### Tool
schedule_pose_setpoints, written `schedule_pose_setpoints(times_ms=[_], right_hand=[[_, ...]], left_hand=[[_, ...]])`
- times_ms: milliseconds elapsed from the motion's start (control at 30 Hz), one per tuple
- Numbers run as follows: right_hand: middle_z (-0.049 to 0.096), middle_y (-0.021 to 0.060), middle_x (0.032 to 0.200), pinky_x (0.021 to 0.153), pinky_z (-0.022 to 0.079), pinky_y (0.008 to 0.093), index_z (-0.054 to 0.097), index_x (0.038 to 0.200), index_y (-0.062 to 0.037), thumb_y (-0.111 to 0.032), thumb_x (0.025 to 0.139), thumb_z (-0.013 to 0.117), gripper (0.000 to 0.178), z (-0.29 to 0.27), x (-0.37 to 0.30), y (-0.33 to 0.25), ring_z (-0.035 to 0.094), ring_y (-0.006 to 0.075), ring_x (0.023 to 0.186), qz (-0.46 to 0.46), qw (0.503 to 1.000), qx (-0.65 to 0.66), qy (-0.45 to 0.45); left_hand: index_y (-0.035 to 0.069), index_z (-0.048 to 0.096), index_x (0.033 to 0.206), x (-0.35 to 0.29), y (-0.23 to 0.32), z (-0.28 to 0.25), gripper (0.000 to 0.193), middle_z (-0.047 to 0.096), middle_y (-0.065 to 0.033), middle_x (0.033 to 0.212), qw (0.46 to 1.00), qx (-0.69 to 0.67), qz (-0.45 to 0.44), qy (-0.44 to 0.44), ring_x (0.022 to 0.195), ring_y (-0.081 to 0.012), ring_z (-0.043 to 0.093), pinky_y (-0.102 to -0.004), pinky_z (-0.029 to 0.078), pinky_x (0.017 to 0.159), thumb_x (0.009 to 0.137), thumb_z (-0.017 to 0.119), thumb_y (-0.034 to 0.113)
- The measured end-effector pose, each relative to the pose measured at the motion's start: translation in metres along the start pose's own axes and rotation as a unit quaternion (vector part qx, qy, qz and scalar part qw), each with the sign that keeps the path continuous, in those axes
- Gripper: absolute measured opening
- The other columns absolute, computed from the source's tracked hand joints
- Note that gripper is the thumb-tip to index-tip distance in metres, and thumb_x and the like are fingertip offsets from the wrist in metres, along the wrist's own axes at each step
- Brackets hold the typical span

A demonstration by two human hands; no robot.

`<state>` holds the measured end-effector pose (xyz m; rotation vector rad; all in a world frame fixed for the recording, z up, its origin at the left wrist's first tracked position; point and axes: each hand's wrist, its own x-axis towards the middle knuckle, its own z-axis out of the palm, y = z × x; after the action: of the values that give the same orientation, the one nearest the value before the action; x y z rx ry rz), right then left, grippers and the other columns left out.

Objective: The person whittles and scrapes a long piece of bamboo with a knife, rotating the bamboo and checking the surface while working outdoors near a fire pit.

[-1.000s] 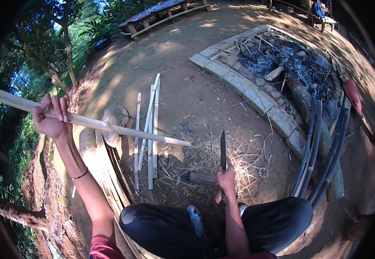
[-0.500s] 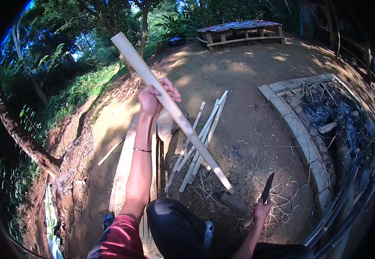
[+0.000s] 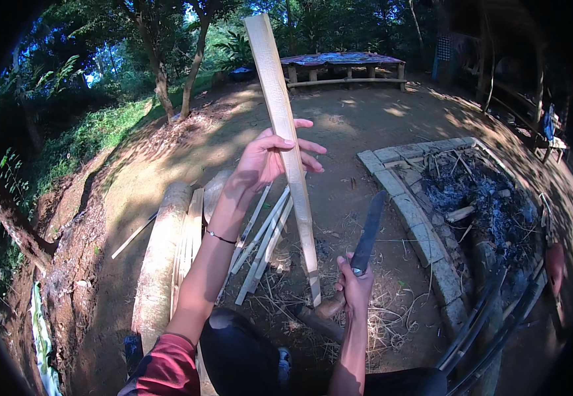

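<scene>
My left hand holds a long pale wooden slat nearly upright, thumb across its front and fingers stretched behind it. The slat narrows toward its lower end, which comes down beside a short dark piece of wood on the ground. In my right hand is a machete with its dark blade pointing up and slightly right. Its wooden handle shows below my fingers, close to the slat's lower tip. The blade stands apart from the slat. Several cut slats lie on the ground behind my left forearm.
A thick pale log lies at the left. Curly shavings litter the ground near my right hand. A stone-edged fire pit with ash and charred wood is at the right. Farther back stands a low bamboo platform.
My left hand has tilted the slat more upright and shifted right in view. My right hand has risen and moved left with the machete, bringing its blade higher and closer to the slat.
</scene>
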<state>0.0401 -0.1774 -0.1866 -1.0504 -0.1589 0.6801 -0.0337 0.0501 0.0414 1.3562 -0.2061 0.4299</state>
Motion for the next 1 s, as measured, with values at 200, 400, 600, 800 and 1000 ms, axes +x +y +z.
schedule_pose_setpoints(times_ms=[200, 400, 600, 800, 1000], right_hand=[[0.068, 0.0089, 0.085, 0.039, 0.04, 0.0226, 0.054, 0.114, 0.0033, -0.01, 0.077, 0.084, 0.049, 0.058, 0.015, -0.055, 0.055, 0.006, 0.051, -0.15, 0.984, -0.081, -0.059], [0.071, 0.0089, 0.08, 0.041, 0.041, 0.0226, 0.058, 0.107, 0.004, -0.008, 0.075, 0.085, 0.044, 0.064, 0.026, -0.066, 0.058, 0.0084, 0.05, -0.181, 0.97, -0.151, -0.063], [0.069, 0.0058, 0.075, 0.041, 0.04, 0.0237, 0.057, 0.109, 0.0041, -0.008, 0.076, 0.084, 0.044, 0.073, 0.039, -0.075, 0.057, 0.0083, 0.049, -0.215, 0.965, -0.149, -0.03], [0.068, 0.0079, 0.077, 0.042, 0.041, 0.024, 0.052, 0.112, 0.004, -0.005, 0.078, 0.083, 0.047, 0.086, 0.047, -0.101, 0.055, 0.0085, 0.05, -0.241, 0.968, -0.063, -0.008], [0.065, 0.0076, 0.078, 0.042, 0.041, 0.0241, 0.048, 0.116, 0.0038, -0.005, 0.08, 0.081, 0.05, 0.106, 0.035, -0.115, 0.053, 0.0086, 0.052, -0.249, 0.968, 0.035, 0.017]], left_hand=[[-0.005, 0.035, 0.138, 0.017, -0.015, 0.036, 0.051, 0.062, -0.0339, 0.112, 0.998, -0.053, -0.007, -0.031, 0.103, -0.046, 0.066, -0.0505, 0.052, 0.096, 0.09, 0.05, 0.004], [-0.003, 0.038, 0.134, 0.024, -0.02, 0.053, 0.038, 0.061, -0.0332, 0.116, 0.995, -0.081, 0.019, -0.049, 0.113, -0.0384, 0.062, -0.0468, 0.047, 0.102, 0.099, 0.044, 0.01], [0.005, 0.054, 0.112, -0.026, -0.016, 0.019, 0.041, 0.069, -0.021, 0.108, 0.964, 0.155, 0.073, 0.204, 0.112, -0.0207, 0.063, -0.0296, 0.047, 0.088, 0.104, 0.031, 0.037], [0.001, 0.056, 0.121, -0.128, -0.09, -0.035, 0.049, 0.069, -0.023, 0.108, 0.946, 0.018, -0.275, -0.169, 0.107, -0.0279, 0.066, -0.0364, 0.048, 0.096, 0.106, 0.027, 0.037], [0.004, 0.037, 0.145, -0.207, -0.266, -0.037, 0.056, 0.052, -0.0241, 0.137, 0.843, -0.17, -0.487, -0.152, 0.127, -0.0314, 0.053, -0.0412, 0.042, 0.107, 0.104, 0.04, 0.042]])
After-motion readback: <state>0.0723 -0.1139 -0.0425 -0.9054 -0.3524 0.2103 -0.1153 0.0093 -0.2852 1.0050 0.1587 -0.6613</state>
